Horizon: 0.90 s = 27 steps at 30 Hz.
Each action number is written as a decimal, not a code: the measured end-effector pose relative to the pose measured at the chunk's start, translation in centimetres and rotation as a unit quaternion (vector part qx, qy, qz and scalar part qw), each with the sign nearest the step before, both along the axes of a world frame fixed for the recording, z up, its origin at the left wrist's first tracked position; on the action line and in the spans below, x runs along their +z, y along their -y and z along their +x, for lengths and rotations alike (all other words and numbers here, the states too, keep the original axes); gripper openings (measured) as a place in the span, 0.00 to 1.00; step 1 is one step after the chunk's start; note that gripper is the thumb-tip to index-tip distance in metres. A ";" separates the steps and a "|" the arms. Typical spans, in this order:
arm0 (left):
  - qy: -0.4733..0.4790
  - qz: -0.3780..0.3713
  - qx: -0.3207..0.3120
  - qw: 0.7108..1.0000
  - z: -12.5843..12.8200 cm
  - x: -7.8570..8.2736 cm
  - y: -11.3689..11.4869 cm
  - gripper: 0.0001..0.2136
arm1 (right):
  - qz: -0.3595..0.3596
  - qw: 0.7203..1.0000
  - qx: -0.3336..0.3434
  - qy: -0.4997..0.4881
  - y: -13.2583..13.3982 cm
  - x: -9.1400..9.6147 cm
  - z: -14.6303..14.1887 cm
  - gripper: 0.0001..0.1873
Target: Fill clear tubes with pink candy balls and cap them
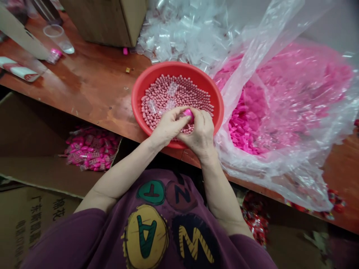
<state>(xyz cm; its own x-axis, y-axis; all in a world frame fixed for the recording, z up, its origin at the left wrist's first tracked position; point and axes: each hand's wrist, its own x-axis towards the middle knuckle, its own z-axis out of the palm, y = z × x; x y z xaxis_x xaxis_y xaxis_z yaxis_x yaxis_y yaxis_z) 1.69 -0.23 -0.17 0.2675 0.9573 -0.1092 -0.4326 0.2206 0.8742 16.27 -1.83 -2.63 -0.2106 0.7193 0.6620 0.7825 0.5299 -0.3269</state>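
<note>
The pink cap (188,112) is over the near side of the red bowl (135,93), between the fingertips of both hands. The left hand (170,125) pinches it with thumb and finger; the right hand (203,129) curls in against its other side — whether those fingers grip a tube under the cap, I cannot tell.

Judging by how things lie, this is one piece of a long run, partly worked through. Left of the bowl and lower down, a carton (25,164) holds a heap of pink-ended packed tubes (92,147) with beads showing through, which look finished. Plenty remains: pink beads (190,89) spread across the bowl with a few clear tubes (173,88) lying among them, a big pile of clear tubes (179,33) behind the bowl, and an open plastic bag (263,48) to its right, full of loose pink caps (244,123).

Much is hard to make out. The fingers cover most of the piece in hand, so its fill is hidden. Plastic film blurs the caps deeper in the bag, the carton is cut off by the left edge, and the red wrapped things (255,220) below and right of the bowl are partly behind the right arm — too unclear to name.
</note>
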 end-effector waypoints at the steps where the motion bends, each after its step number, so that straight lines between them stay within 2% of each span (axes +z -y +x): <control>1: -0.009 0.003 0.001 1.000 0.2 0.0 0.1 0.06 | -0.010 1.000 0.005 -0.003 0.1 0.1 0.1 0.31; 2: -0.025 0.011 0.011 1.000 0.2 0.1 0.3 0.07 | -0.037 0.999 0.018 -0.010 0.2 0.3 0.2 0.33; 4: -0.077 0.060 0.065 0.993 -0.2 0.5 1.0 0.10 | -0.137 0.987 0.074 -0.038 0.3 0.9 0.5 0.43; 6: -0.146 0.139 0.152 0.968 -2.2 1.2 2.1 0.13 | -0.250 0.957 0.125 -0.081 0.5 1.8 1.0 0.54; 7: -0.185 0.180 0.204 0.944 -3.9 1.4 2.7 0.14 | -0.292 0.942 0.132 -0.102 0.5 2.2 1.2 0.55; 8: -0.228 0.211 0.264 0.913 -6.2 1.5 3.4 0.16 | -0.319 0.932 0.126 -0.117 0.5 2.6 1.4 0.52; 9: -0.269 0.232 0.345 0.869 -8.8 1.3 4.0 0.17 | -0.332 0.928 0.113 -0.123 0.5 2.9 1.5 0.46; 11: -0.367 0.231 0.467 0.770 -14.9 0.4 5.4 0.20 | -0.339 0.930 0.091 -0.114 0.5 3.3 1.5 0.29; 12: -0.424 0.200 0.500 0.728 -17.9 -0.2 6.1 0.21 | -0.339 0.931 0.089 -0.103 0.5 3.4 1.4 0.24; 13: -0.496 0.150 0.464 0.719 -20.6 -0.7 6.8 0.19 | -0.340 0.931 0.093 -0.090 0.5 3.5 1.3 0.20; 14: -0.575 0.106 0.416 0.696 -22.8 -1.0 7.5 0.18 | -0.343 0.931 0.098 -0.076 0.5 3.6 1.2 0.19; 16: -0.667 0.068 0.364 0.647 -25.1 -1.1 8.3 0.15 | -0.358 0.927 0.102 -0.046 0.5 3.6 0.9 0.19; 18: -0.682 0.112 0.350 0.632 -24.3 -0.3 7.8 0.13 | -0.376 0.921 0.100 -0.018 0.4 3.7 0.8 0.19; 21: -0.623 0.255 0.320 0.667 -19.2 1.5 4.4 0.11 | -0.384 0.919 0.096 0.003 0.2 3.5 0.5 0.19; 22: -0.611 0.287 0.283 0.681 -17.0 2.2 2.7 0.11 | -0.375 0.922 0.095 0.006 0.2 3.4 0.3 0.19; 24: -0.626 0.321 0.162 0.692 -12.9 3.5 -1.3 0.12 | -0.337 0.937 0.092 0.013 0.6 3.1 -0.3 0.17; 27: -0.690 0.293 -0.014 0.662 -7.7 4.6 -7.2 0.12 | -0.224 0.968 0.113 0.026 1.8 2.8 -0.7 0.16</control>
<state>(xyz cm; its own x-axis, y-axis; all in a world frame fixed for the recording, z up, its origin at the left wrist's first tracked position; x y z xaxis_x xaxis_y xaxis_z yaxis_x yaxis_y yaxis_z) -6.01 6.97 4.48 0.3179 0.9405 0.1203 0.8635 -0.3396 0.3729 15.57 -3.60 0.16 -0.4199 0.8636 0.2791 0.6848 0.5033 -0.5270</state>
